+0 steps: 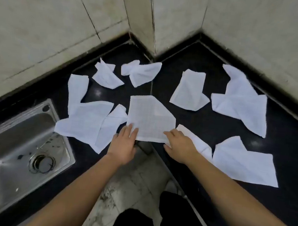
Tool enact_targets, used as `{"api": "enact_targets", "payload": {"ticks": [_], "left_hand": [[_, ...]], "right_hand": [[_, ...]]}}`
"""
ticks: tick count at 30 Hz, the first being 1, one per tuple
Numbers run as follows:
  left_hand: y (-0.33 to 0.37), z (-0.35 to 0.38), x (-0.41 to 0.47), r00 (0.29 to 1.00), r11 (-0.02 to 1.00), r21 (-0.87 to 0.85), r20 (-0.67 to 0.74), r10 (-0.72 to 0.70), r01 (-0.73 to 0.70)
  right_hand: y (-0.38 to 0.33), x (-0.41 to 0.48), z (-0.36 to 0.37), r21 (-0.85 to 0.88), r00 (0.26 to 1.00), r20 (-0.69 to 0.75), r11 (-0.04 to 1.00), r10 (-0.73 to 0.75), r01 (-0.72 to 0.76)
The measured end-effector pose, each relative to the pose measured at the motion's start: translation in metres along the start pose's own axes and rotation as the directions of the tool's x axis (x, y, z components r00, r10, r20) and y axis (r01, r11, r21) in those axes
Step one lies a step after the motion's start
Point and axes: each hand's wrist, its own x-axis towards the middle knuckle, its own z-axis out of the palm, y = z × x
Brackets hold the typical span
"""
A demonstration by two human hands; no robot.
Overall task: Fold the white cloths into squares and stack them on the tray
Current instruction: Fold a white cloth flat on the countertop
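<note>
- Left grip (124, 143) spread, fingers flat on the folded cloth's (149, 118) near left corner.
- Right grip (179, 145) on its near right corner; pressing or pinching, can't tell.
- Loose cloths (243, 102) lie around both grips on the black surface (206, 121).

Kitchen corner, likely home. Black polished stone worktop (206, 117) runs L-shaped along two walls. Stainless steel sink (13, 155) with round drain (42, 163) set into worktop at left. Walls (44, 24) clad in large pale beige tiles, dark grout lines. Light marbled tile floor (130, 186) below, stained.
</note>
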Motion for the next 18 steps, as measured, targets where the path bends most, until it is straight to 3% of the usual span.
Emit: {"api": "enact_targets", "payload": {"ticks": [3, 7, 11, 14, 18], "left_hand": [[-0.005, 0.011, 0.027, 0.999, 1.0, 0.007, 0.054, 0.006, -0.007], [-0.014, 0.018, 0.048, 0.995, 0.995, -0.02, -0.027, 0.1, -0.1], [-0.036, 0.018, 0.056, 0.918, 0.936, -0.051, -0.223, 0.329, -0.348], [-0.054, -0.001, 0.06, 0.875, 0.908, -0.118, -0.34, 0.344, -0.402], [-0.084, -0.042, 0.07, 0.825, 0.886, -0.155, -0.461, 0.327, -0.437]], "right_hand": [[-0.001, 0.017, 0.012, -0.027, 0.999, -0.009, 0.999, 0.044, -0.044], [-0.009, 0.028, 0.019, -0.094, 0.988, -0.109, 0.989, 0.105, -0.116], [-0.017, 0.028, 0.006, -0.055, 0.969, -0.189, 0.984, 0.156, -0.169], [-0.024, 0.025, -0.015, 0.026, 0.919, -0.299, 0.965, 0.257, -0.261], [-0.036, 0.022, -0.048, 0.0, 0.886, -0.389, 0.962, 0.251, -0.273]]}}
